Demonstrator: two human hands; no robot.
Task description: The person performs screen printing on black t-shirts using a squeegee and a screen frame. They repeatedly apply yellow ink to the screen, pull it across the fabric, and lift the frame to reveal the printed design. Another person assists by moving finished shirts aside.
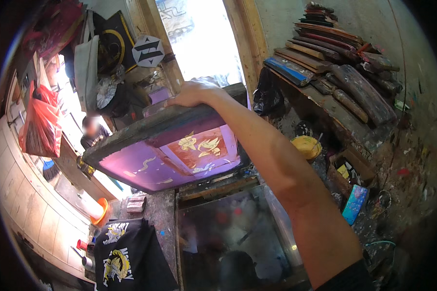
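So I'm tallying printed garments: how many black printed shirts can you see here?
1. The black printed shirt lies at lower left, beside the glass-topped table, below the raised purple screen frame. More may be hidden off-frame.

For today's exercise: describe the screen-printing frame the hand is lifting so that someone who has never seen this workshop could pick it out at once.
Start at the bright doorway at top centre. Just below it, the right hand grips the top edge of a tilted frame raised over the glass-topped table. Unlike the dark stacked squeegees on the shelf to the right, it has a purple mesh with an orange panel bearing yellow figures.
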